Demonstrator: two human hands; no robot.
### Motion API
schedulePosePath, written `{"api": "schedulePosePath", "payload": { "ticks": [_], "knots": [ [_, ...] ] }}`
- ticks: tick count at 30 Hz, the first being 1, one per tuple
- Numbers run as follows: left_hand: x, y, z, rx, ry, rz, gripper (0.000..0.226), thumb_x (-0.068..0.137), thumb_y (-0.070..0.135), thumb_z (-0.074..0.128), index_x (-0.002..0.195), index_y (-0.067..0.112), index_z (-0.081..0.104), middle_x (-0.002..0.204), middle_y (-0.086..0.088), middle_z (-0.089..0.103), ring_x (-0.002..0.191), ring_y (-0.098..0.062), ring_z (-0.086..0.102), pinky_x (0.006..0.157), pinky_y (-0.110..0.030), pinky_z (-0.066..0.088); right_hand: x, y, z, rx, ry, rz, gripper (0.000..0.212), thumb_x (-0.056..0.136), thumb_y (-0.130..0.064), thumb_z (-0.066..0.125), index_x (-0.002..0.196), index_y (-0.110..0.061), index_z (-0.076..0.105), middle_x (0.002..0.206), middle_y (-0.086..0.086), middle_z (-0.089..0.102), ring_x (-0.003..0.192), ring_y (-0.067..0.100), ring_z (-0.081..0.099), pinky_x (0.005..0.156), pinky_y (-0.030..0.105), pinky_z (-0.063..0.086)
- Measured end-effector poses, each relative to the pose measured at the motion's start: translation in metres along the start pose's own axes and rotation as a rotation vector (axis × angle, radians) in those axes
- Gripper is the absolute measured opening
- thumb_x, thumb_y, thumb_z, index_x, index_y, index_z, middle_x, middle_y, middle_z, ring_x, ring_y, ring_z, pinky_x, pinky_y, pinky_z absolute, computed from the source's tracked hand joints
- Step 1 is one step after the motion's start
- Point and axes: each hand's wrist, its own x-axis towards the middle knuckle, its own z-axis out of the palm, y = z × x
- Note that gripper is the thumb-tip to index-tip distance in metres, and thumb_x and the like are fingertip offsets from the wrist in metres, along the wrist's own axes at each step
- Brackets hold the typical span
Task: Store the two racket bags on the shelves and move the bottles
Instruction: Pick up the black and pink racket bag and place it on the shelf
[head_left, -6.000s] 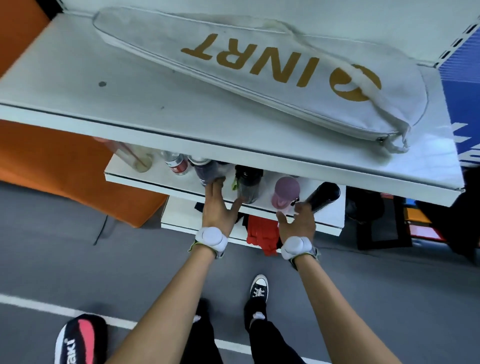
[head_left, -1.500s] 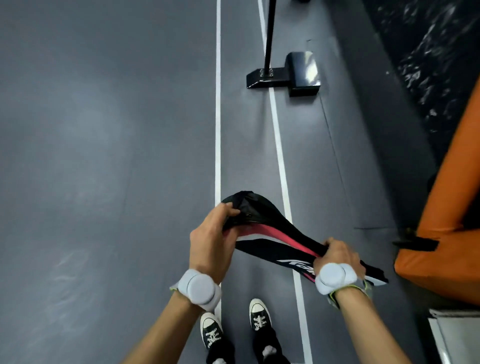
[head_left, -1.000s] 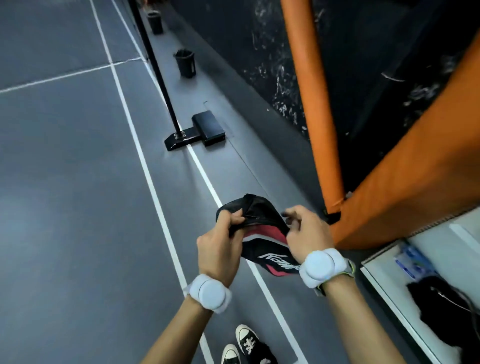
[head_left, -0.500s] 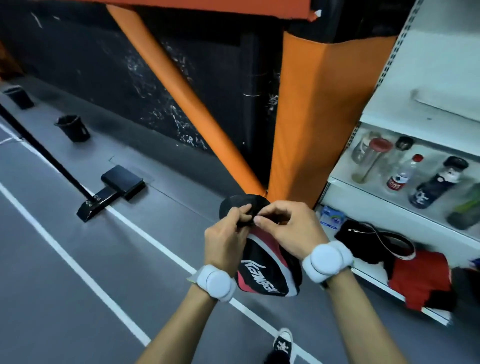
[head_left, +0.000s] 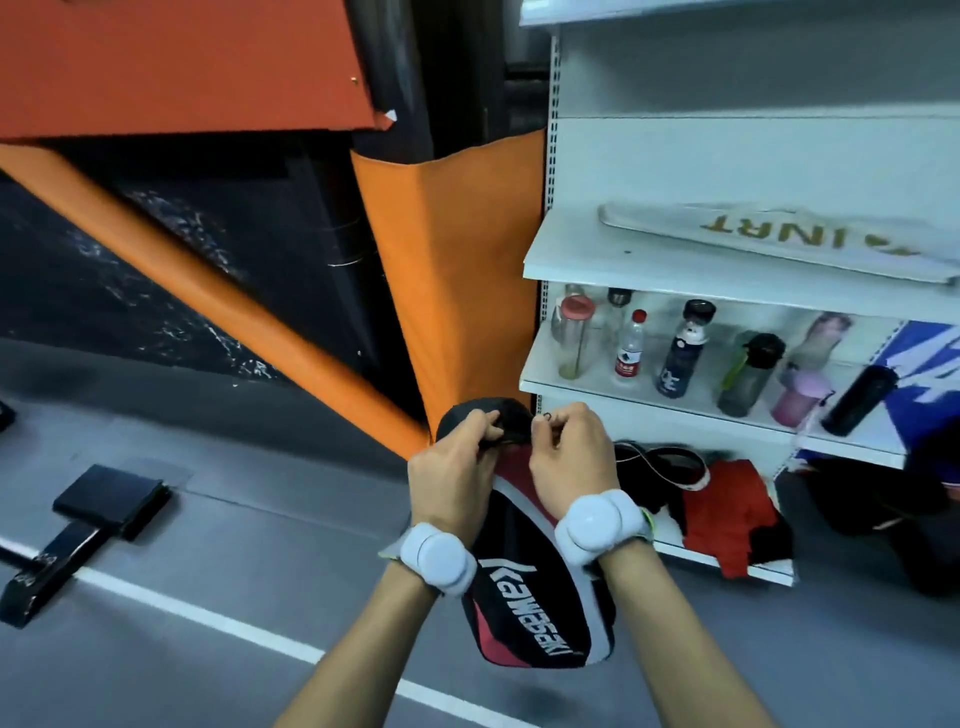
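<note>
I hold a black, red and white racket bag (head_left: 535, 618) upright in front of me, its wide end hanging down. My left hand (head_left: 452, 473) pinches its narrow black top. My right hand (head_left: 569, 457) grips the same top edge, fingers on a small zip pull. A white racket bag (head_left: 769, 239) with gold letters lies flat on the upper white shelf (head_left: 571, 260). Several bottles (head_left: 680, 353) stand in a row on the middle shelf (head_left: 597, 395), to the right of my hands.
Orange padded posts (head_left: 457, 270) stand left of the shelving. The bottom shelf holds a black strap and red cloth (head_left: 727, 514). A dark bag (head_left: 883, 493) sits on the floor at right. A black net-post base (head_left: 98, 509) lies on the grey floor at left.
I have turned from the open court toward the shelving, carrying the black and red bag. My right hand slid from the bag's middle up to its narrow top beside my left.
</note>
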Motion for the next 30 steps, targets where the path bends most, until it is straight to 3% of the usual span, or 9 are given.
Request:
{"api": "schedulePosePath", "payload": {
  "ticks": [6, 10, 15, 18, 22, 27, 30],
  "knots": [
    [0.033, 0.046, 0.057, -0.047, 0.039, 0.017, 0.035, 0.078, -0.004, 0.07, 0.085, 0.025, 0.053, 0.104, 0.019, 0.073, 0.095, -0.001, 0.069, 0.064, -0.035, 0.06, 0.051, 0.077, -0.049, -0.052, 0.081, 0.188, 0.017, 0.093, -0.012, 0.054, 0.089, 0.004, 0.059, 0.101, 0.022, 0.061, 0.103, 0.037, 0.054, 0.082, 0.034, 0.033],
    [0.047, 0.056, 0.082, -0.088, 0.058, 0.024, 0.033, 0.08, -0.003, 0.07, 0.083, 0.023, 0.05, 0.109, 0.021, 0.069, 0.101, 0.003, 0.066, 0.07, -0.029, 0.059, 0.068, 0.115, -0.063, -0.04, 0.104, 0.233, 0.019, 0.094, -0.015, 0.054, 0.089, 0.002, 0.059, 0.1, 0.02, 0.061, 0.099, 0.037, 0.056, 0.076, 0.032, 0.034],
    [0.054, 0.057, 0.106, -0.115, 0.114, -0.004, 0.032, 0.083, 0.0, 0.069, 0.084, 0.024, 0.048, 0.113, 0.017, 0.069, 0.099, 0.007, 0.064, 0.071, -0.022, 0.056, 0.088, 0.138, -0.069, 0.005, 0.145, 0.32, 0.015, 0.097, -0.016, 0.051, 0.087, -0.005, 0.047, 0.083, 0.013, 0.058, 0.085, 0.038, 0.06, 0.067, 0.031, 0.035],
    [0.073, 0.047, 0.107, -0.18, 0.138, -0.053, 0.035, 0.083, 0.002, 0.07, 0.083, 0.027, 0.047, 0.113, 0.022, 0.068, 0.104, 0.009, 0.063, 0.08, -0.021, 0.054, 0.099, 0.149, -0.071, 0.054, 0.168, 0.401, 0.015, 0.098, -0.017, 0.047, 0.092, -0.004, 0.045, 0.085, 0.016, 0.066, 0.084, 0.037, 0.068, 0.073, 0.038, 0.051],
    [0.092, 0.031, 0.099, -0.237, 0.16, -0.089, 0.028, 0.086, 0.015, 0.073, 0.084, 0.029, 0.049, 0.108, 0.031, 0.065, 0.104, 0.008, 0.063, 0.083, -0.016, 0.054, 0.106, 0.153, -0.069, 0.121, 0.21, 0.424, 0.014, 0.098, -0.02, 0.049, 0.092, -0.008, 0.045, 0.084, 0.015, 0.069, 0.078, 0.033, 0.073, 0.075, 0.045, 0.056],
    [0.115, 0.012, 0.087, -0.22, 0.184, -0.12, 0.018, 0.09, 0.02, 0.068, 0.093, 0.025, 0.051, 0.108, 0.016, 0.065, 0.101, -0.007, 0.063, 0.082, -0.04, 0.057, 0.113, 0.133, -0.054, 0.194, 0.235, 0.339, 0.014, 0.097, -0.017, 0.052, 0.086, -0.016, 0.044, 0.082, 0.011, 0.069, 0.065, 0.017, 0.074, 0.062, 0.034, 0.056],
    [0.12, 0.008, 0.085, -0.014, 0.178, -0.096, 0.035, 0.089, 0.017, 0.067, 0.121, 0.016, 0.053, 0.138, -0.004, 0.05, 0.125, -0.023, 0.051, 0.091, -0.047, 0.054, 0.117, 0.119, -0.049, 0.152, 0.215, 0.281, 0.013, 0.097, -0.017, 0.052, 0.086, -0.015, 0.045, 0.074, 0.008, 0.071, 0.068, 0.017, 0.074, 0.064, 0.03, 0.052]
  ]
}}
